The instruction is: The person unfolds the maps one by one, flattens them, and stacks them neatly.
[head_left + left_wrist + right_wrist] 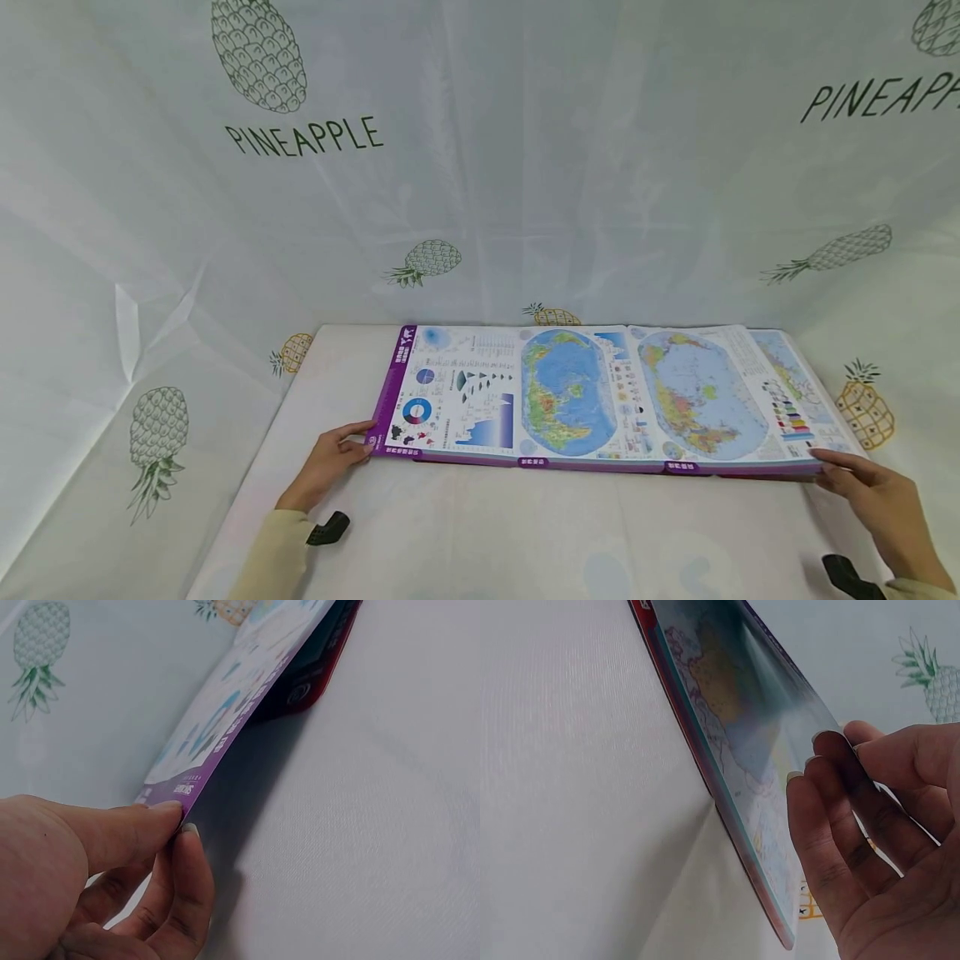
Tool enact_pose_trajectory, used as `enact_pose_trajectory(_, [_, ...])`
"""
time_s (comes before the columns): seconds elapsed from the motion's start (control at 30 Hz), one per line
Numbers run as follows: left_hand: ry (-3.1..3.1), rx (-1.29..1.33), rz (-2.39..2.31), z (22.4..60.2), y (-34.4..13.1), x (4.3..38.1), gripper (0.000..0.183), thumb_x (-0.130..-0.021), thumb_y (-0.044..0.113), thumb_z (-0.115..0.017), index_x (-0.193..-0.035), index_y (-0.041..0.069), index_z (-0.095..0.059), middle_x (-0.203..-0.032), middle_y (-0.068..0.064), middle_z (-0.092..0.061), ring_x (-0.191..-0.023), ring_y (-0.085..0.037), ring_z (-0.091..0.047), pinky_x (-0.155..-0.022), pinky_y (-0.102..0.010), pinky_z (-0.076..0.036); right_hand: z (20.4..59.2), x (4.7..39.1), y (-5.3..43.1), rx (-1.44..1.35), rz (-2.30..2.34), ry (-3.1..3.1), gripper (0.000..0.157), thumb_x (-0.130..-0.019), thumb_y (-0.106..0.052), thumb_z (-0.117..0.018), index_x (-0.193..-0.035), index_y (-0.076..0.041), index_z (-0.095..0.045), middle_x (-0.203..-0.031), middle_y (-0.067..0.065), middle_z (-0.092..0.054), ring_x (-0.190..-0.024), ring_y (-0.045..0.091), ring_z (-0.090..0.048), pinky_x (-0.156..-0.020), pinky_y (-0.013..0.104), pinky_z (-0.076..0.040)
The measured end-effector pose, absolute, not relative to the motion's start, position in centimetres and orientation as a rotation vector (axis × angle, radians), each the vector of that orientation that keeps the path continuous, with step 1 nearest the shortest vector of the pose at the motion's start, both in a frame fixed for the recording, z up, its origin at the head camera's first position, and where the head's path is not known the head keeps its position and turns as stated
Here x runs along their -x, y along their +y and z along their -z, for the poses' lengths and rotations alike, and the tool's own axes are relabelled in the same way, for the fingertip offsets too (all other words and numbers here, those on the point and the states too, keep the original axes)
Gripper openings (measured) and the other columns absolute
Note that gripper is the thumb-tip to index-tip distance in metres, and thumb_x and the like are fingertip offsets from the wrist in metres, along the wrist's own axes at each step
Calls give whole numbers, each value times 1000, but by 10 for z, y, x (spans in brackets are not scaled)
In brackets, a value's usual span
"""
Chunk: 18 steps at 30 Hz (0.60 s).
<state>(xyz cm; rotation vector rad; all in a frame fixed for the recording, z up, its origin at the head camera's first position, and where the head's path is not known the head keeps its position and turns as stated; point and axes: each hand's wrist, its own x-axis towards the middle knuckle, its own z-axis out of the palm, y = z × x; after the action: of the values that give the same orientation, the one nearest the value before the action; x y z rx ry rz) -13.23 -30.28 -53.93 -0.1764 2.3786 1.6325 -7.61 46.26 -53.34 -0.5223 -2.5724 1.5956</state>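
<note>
A long fold-out map sheet [570, 392] with a purple border and two oval world maps spreads across the back of the table. At its near left corner my left hand [324, 467] pinches the purple edge between thumb and fingers; in the left wrist view that corner is raised off the table. My right hand [873, 504] pinches the sheet's near right edge, thumb against fingertips in the right wrist view. Beneath the sheet lies another map [739, 727] with a red edge, partly covered; its right part shows in the head view.
The table [465, 533] wears a pale cloth with faint prints. White cloth walls [510, 183] printed with pineapples stand at the back and sides, close behind the sheet's far edge. A black wrist device [328, 528] sits by the left sleeve, another [851, 577] by the right.
</note>
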Motion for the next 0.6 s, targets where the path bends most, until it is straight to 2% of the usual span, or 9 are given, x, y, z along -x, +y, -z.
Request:
enact_pose_trajectory(0.2, [2387, 209, -1617, 539, -295, 135, 46, -102, -2, -63, -148, -4, -57, -127, -22, -67, -94, -19, -68, -82, -23, -57, 540, 77, 472, 628, -1551, -2603, 47, -107, -4, -50, -89, -37, -78, -84, -35, -57, -72, -6, -65, -64, 14, -55])
enact_pose_trajectory(0.23, [2393, 211, -1607, 539, -294, 135, 46, -103, -2, -63, -148, -4, -57, -127, -21, -67, -94, -19, -68, -82, -23, -57, 541, 78, 474, 639, -1545, -2607, 46, -107, -4, -50, -90, -35, -79, -84, -36, -57, -72, -7, -65, -64, 13, -54])
enact_pose_trajectory(0.27, [2399, 216, -1597, 539, -293, 135, 46, -103, -2, -63, -148, -3, -57, -127, -21, -67, -94, -20, -68, -82, -23, -57, 542, 78, 475, 648, -1534, -2612, 41, -107, -4, -50, -94, -28, -81, -84, -36, -56, -72, -7, -65, -64, 14, -54])
enact_pose_trajectory(0.33, [2412, 236, -1582, 539, -290, 135, 45, -102, -2, -63, -147, -3, -58, -121, -18, -70, -93, -21, -69, -82, -24, -57, 544, 79, 479, 645, -1536, -2604, 45, -106, -3, -49, -91, -32, -80, -85, -37, -56, -73, -7, -65, -64, 13, -55])
enact_pose_trajectory(0.4, [2421, 243, -1566, 540, -288, 135, 45, -102, -1, -63, -147, -2, -59, -115, -17, -73, -93, -21, -69, -82, -24, -56, 546, 79, 481, 640, -1526, -2606, 44, -106, -2, -49, -93, -29, -81, -85, -37, -56, -73, -7, -65, -64, 14, -55])
enact_pose_trajectory(0.47, [2423, 253, -1564, 540, -286, 135, 45, -102, -1, -63, -147, -1, -60, -116, -15, -72, -92, -21, -69, -81, -24, -56, 546, 80, 482, 653, -1500, -2620, 36, -106, -2, -49, -103, -13, -83, -85, -36, -56, -72, -8, -64, -63, 15, -55])
enact_pose_trajectory(0.5, [2424, 252, -1565, 540, -284, 135, 45, -102, -1, -64, -146, -1, -60, -115, -15, -72, -92, -21, -69, -81, -24, -56, 546, 80, 482, 652, -1490, -2626, 35, -106, -2, -49, -105, -9, -83, -85, -35, -56, -72, -7, -64, -63, 15, -55])
enact_pose_trajectory(0.6, [2419, 239, -1576, 539, -280, 135, 44, -102, -2, -64, -146, -2, -60, -125, -20, -68, -90, -20, -67, -80, -23, -56, 543, 80, 480, 692, -1407, -2671, 32, -106, -1, -48, -122, 20, -66, -85, -33, -55, -70, -8, -62, -61, 16, -55])
